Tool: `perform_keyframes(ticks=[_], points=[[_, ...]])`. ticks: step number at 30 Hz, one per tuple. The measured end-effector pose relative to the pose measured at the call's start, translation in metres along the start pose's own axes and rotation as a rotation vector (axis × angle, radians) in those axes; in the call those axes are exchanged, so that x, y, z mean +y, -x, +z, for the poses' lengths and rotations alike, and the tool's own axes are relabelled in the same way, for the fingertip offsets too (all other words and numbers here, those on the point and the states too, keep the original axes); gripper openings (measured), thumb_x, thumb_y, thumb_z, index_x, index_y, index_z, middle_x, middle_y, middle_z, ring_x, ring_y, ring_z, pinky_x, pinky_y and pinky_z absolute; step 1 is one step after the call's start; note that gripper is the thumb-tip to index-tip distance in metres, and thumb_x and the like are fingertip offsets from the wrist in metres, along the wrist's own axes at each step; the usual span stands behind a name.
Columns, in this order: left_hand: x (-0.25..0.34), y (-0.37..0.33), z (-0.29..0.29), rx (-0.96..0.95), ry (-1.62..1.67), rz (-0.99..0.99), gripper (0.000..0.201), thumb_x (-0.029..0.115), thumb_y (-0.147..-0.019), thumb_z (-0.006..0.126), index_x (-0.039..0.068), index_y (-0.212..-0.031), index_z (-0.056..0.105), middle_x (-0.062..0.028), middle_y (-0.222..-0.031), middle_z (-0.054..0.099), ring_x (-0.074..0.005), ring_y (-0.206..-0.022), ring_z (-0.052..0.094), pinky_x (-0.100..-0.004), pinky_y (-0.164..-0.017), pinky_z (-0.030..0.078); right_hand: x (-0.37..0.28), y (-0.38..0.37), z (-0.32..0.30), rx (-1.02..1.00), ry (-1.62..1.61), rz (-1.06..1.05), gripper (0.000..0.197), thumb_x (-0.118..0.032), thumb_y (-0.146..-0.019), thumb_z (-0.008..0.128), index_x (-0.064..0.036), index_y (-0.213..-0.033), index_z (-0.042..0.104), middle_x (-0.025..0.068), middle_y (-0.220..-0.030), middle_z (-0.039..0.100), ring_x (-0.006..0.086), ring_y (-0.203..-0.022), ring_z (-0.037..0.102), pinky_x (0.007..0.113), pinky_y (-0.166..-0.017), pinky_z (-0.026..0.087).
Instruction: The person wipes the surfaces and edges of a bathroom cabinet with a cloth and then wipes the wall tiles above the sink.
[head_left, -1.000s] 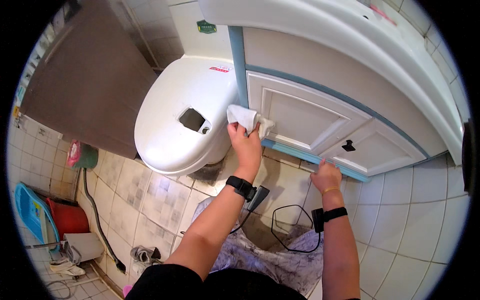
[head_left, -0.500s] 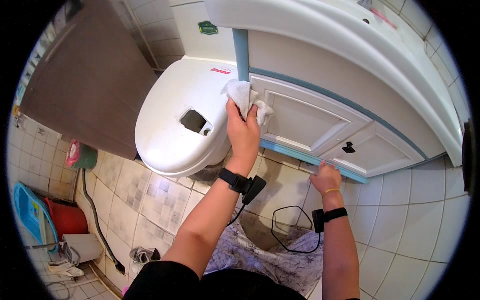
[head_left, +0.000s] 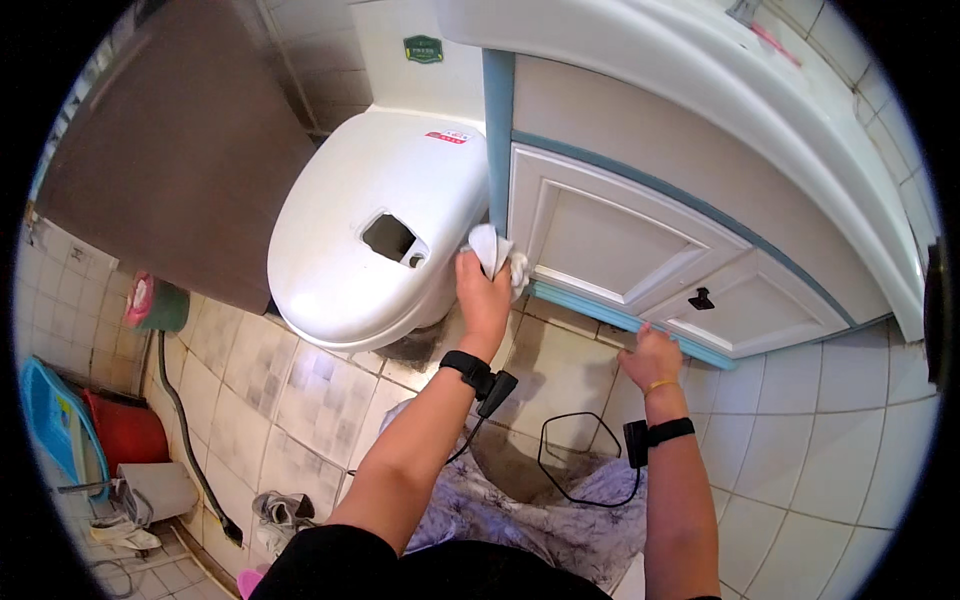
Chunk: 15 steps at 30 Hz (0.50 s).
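A bunched white cloth (head_left: 488, 245) was at the lower left corner of the cabinet (head_left: 650, 125), grasped in the left hand (head_left: 483, 300). The right hand (head_left: 652, 360) had its fingertips on the blue bottom rail (head_left: 585, 308) (whether they gripped it, I could not tell). Both doors (head_left: 600, 240) were closed, their contents hidden. On the toilet (head_left: 432, 303), the lowered lid (head_left: 340, 200) had a squarish opening, dark inside. At far left, a blue basin (head_left: 50, 410) leaned near a red bucket (head_left: 128, 432) and a grey bin (head_left: 165, 492). The toilet crowded the cabinet's corner, and a black cable (head_left: 575, 493) looped from the right wristband (head_left: 671, 430).
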<state>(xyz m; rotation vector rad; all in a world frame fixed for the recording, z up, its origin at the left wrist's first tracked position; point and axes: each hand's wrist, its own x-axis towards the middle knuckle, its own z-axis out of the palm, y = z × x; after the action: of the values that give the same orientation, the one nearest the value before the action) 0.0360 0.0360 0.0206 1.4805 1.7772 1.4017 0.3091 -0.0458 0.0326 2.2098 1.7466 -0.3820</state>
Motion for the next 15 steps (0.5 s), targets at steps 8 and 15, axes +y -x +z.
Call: perform_keyframes(ticks=[8,15], points=[[-0.012,0.005,0.004,0.154,0.006,0.045,0.023,0.005,-0.082,0.071,-0.002,-0.097,0.055,-0.0211,-0.098,0.056,-0.0443,-0.096,0.055,-0.0479,-0.085,0.045,0.0,-0.002,0.01,0.046,0.008,-0.009,0.082,-0.042,-0.081,0.069,0.0017,-0.145,0.045,0.0222,-0.132,0.061,0.0429,-0.132,0.05,0.053,-0.113,0.035],[0.041,-0.013,-0.017,0.247,0.109,0.224,0.023,0.002,-0.079,0.073,-0.001,-0.095,0.057,-0.0158,-0.093,0.057,-0.0363,-0.091,0.058,-0.0415,-0.082,0.047,0.002,0.002,0.004,0.04,0.007,-0.007,0.081,-0.043,-0.08,0.068,0.001,-0.145,0.046,0.0208,-0.13,0.062,0.0419,-0.132,0.05,0.052,-0.113,0.035]])
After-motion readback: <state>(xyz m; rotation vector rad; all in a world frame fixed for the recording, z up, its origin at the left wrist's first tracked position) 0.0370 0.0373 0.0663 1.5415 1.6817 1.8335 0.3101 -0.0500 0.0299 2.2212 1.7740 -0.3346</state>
